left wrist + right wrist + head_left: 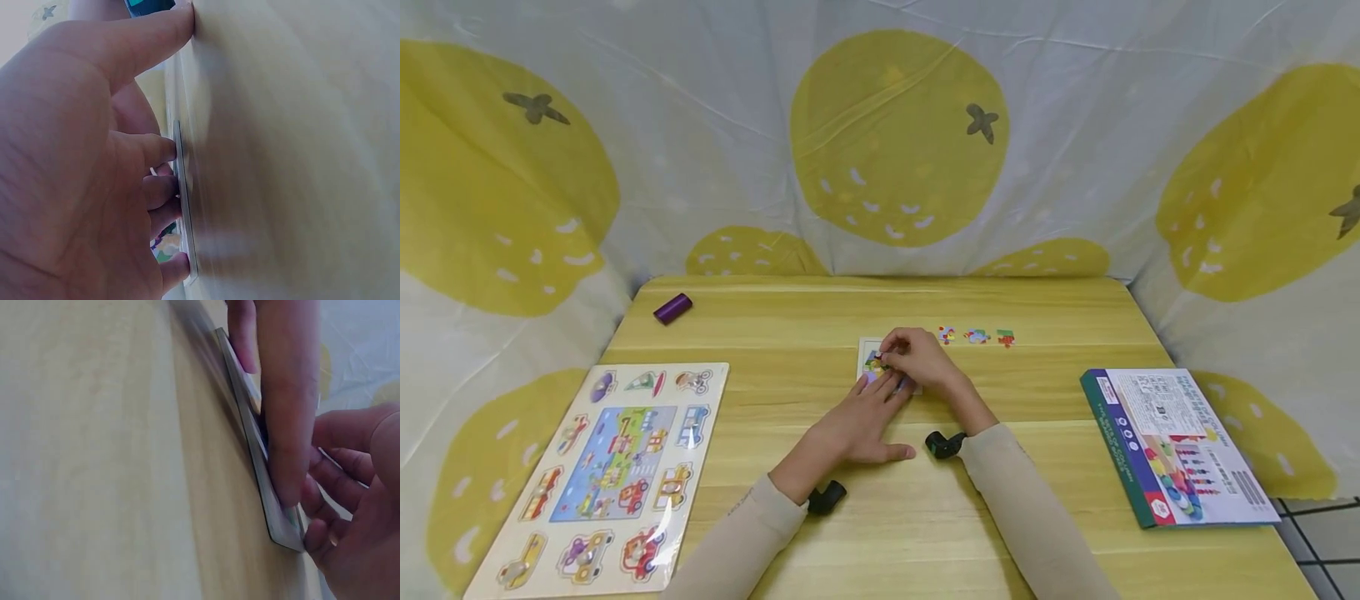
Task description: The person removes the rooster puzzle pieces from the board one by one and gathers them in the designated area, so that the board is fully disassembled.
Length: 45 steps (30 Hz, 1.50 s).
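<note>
A small jigsaw board (868, 343) with a pale frame and a colourful picture lies on the table, partly covered by both hands. My left hand (867, 423) rests its outstretched fingers on the board's near part, its thumb spread out on the table. In the left wrist view, those fingertips meet the thin board edge (182, 194). Over the board's upper part, my right hand (921, 360) pinches a small jigsaw piece (880, 356) between thumb and index finger; most of the piece is hidden. In the right wrist view, a left finger crosses the board (253, 456) before the right hand (359, 487).
Loose jigsaw pieces (976, 336) lie in a row right of the board. A large wooden vehicle puzzle (700, 433) lies at the left, with a purple cylinder (673, 309) behind it. A flat printed box (1180, 450) lies at the right. A patterned curtain (895, 142) encloses the table.
</note>
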### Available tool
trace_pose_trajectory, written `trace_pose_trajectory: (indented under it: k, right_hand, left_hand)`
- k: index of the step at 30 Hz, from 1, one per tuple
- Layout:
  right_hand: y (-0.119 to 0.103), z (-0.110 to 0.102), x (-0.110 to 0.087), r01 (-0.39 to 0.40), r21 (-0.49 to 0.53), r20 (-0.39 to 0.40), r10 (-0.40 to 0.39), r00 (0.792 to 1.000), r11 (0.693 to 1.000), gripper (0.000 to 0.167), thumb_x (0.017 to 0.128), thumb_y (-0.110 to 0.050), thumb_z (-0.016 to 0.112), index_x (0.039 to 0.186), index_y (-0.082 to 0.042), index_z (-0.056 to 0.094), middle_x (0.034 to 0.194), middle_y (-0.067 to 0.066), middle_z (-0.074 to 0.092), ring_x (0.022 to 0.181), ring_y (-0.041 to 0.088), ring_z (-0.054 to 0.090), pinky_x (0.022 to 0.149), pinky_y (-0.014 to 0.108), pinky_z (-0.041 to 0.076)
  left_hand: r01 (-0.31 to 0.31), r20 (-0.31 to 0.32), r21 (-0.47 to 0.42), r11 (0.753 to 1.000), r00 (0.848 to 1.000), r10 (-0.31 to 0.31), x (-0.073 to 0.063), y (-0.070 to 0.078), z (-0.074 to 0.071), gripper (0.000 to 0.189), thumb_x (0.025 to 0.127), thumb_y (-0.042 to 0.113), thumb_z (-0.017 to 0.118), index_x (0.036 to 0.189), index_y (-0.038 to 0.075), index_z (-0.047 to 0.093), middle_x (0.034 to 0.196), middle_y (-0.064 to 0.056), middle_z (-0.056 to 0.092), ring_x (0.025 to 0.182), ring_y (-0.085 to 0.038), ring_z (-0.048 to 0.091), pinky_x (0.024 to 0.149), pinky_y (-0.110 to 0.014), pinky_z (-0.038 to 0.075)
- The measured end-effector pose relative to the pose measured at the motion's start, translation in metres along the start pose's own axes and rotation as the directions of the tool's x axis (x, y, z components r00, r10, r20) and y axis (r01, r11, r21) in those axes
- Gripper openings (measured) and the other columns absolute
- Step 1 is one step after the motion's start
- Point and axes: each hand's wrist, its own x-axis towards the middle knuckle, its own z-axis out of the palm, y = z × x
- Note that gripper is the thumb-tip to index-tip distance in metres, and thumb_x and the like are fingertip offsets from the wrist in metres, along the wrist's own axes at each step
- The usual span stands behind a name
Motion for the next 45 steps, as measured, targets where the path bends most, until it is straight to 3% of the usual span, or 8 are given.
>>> trace_pose_trajectory:
  k: [5, 11, 22, 26, 30, 35, 45]
  right_hand:
    - [0.0, -0.006, -0.003, 0.026, 0.073, -0.024, -0.024, 0.999, 0.997, 0.008, 0.098, -0.009, 0.066, 0.104, -0.009, 0.071, 0.096, 0.008, 0.071, 0.082, 0.019, 0.066, 0.076, 0.032, 0.056]
    - [0.006, -0.017, -0.009, 0.048, 0.037, -0.068, -0.045, 0.997, 0.998, 0.01, 0.099, -0.017, 0.068, 0.106, -0.012, 0.072, 0.1, 0.005, 0.072, 0.089, 0.018, 0.068, 0.085, 0.035, 0.055]
    - [0.024, -0.041, -0.029, 0.024, 0.034, -0.107, -0.02, 0.994, 0.999, 0.013, 0.099, -0.02, 0.069, 0.107, -0.011, 0.073, 0.1, 0.005, 0.073, 0.089, 0.021, 0.066, 0.08, 0.034, 0.054]
    - [0.031, -0.049, -0.038, -0.008, 0.068, -0.119, 0.016, 0.993, 0.998, 0.017, 0.099, -0.021, 0.071, 0.109, -0.007, 0.073, 0.101, 0.013, 0.074, 0.088, 0.03, 0.069, 0.078, 0.04, 0.058]
    - [0.036, -0.058, -0.046, -0.029, 0.088, -0.139, 0.041, 0.989, 0.996, 0.015, 0.098, -0.018, 0.072, 0.106, -0.005, 0.073, 0.1, 0.016, 0.074, 0.084, 0.032, 0.07, 0.071, 0.037, 0.06]
    - [0.041, -0.068, -0.051, -0.056, 0.04, -0.147, 0.061, 0.987, 0.998, 0.012, 0.097, -0.017, 0.072, 0.104, -0.008, 0.075, 0.098, 0.012, 0.074, 0.082, 0.025, 0.068, 0.069, 0.029, 0.056]
    - [0.057, -0.076, -0.049, -0.103, -0.07, -0.203, 0.087, 0.975, 0.992, 0.013, 0.096, -0.022, 0.074, 0.102, -0.011, 0.079, 0.092, 0.007, 0.074, 0.078, 0.018, 0.063, 0.068, 0.028, 0.051]
  left_hand:
    - [-0.01, -0.022, 0.005, 1.0, 1.0, 0.01, 0.001, -0.001, 0.002, 0.103, 0.094, 0.073, 0.053, 0.167, 0.014, 0.012, 0.175, -0.011, 0.005, 0.162, -0.029, 0.007, 0.128, -0.058, 0.014]
    - [-0.013, -0.03, 0.004, 1.0, 0.999, 0.013, 0.001, -0.001, 0.001, 0.103, 0.093, 0.074, 0.054, 0.167, 0.014, 0.014, 0.175, -0.012, 0.006, 0.162, -0.03, 0.009, 0.129, -0.058, 0.014]
    - [0.001, -0.037, 0.002, 1.0, 0.999, -0.001, 0.003, -0.001, 0.001, 0.103, 0.093, 0.074, 0.055, 0.167, 0.014, 0.016, 0.175, -0.01, 0.009, 0.161, -0.029, 0.013, 0.129, -0.056, 0.015]
    - [-0.001, -0.04, -0.002, 1.0, 0.999, 0.001, 0.003, -0.001, 0.001, 0.103, 0.093, 0.074, 0.055, 0.167, 0.014, 0.016, 0.175, -0.008, 0.01, 0.161, -0.029, 0.014, 0.129, -0.055, 0.014]
    - [-0.007, -0.041, -0.007, 1.0, 0.999, 0.006, 0.001, 0.0, 0.0, 0.102, 0.093, 0.073, 0.056, 0.167, 0.014, 0.017, 0.175, -0.007, 0.011, 0.161, -0.03, 0.015, 0.129, -0.056, 0.014]
    - [-0.005, -0.044, -0.011, 1.0, 0.999, 0.005, 0.001, 0.0, 0.0, 0.103, 0.093, 0.073, 0.056, 0.167, 0.014, 0.017, 0.175, -0.007, 0.011, 0.161, -0.03, 0.015, 0.129, -0.056, 0.014]
    - [-0.006, -0.041, -0.005, 1.0, 0.999, 0.006, 0.001, -0.001, 0.002, 0.102, 0.093, 0.074, 0.055, 0.167, 0.015, 0.017, 0.175, -0.007, 0.011, 0.161, -0.029, 0.014, 0.129, -0.056, 0.014]
